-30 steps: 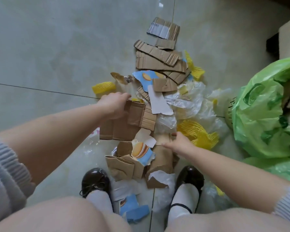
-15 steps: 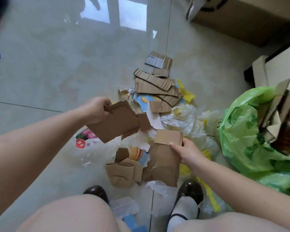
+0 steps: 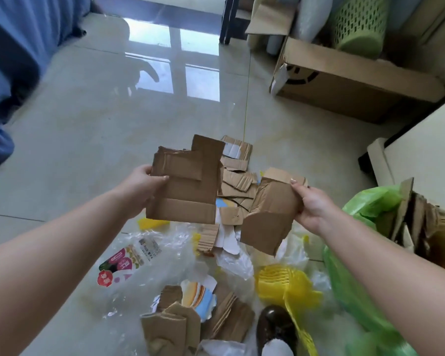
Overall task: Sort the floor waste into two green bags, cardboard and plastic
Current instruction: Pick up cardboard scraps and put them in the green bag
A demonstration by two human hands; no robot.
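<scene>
Cardboard is in both hands, lifted clear of the floor. The left hand [image 3: 139, 190] pinches a stack of flat brown pieces [image 3: 188, 183] at its left edge, thumb on top and fingers underneath; the right hand [image 3: 312, 205] grips a creased, torn piece [image 3: 272, 217] at its upper right corner, so the lower flap hangs down. These sheets look light and fairly stiff, though the torn one bends along its folds, so an edge pinch should hold them but loose layers in the stack could slide apart. A grip nearer the middle of an edge would probably keep them flatter. Below the hands, more cardboard scraps [image 3: 238, 186] lie on the tiled floor [image 3: 88, 129], mixed with clear plastic film [image 3: 149, 273] and yellow foam netting [image 3: 283, 286], all soft and limp. At the right stands a green bag [image 3: 355, 286] already holding cardboard pieces [image 3: 419, 217], near the right hand.
</scene>
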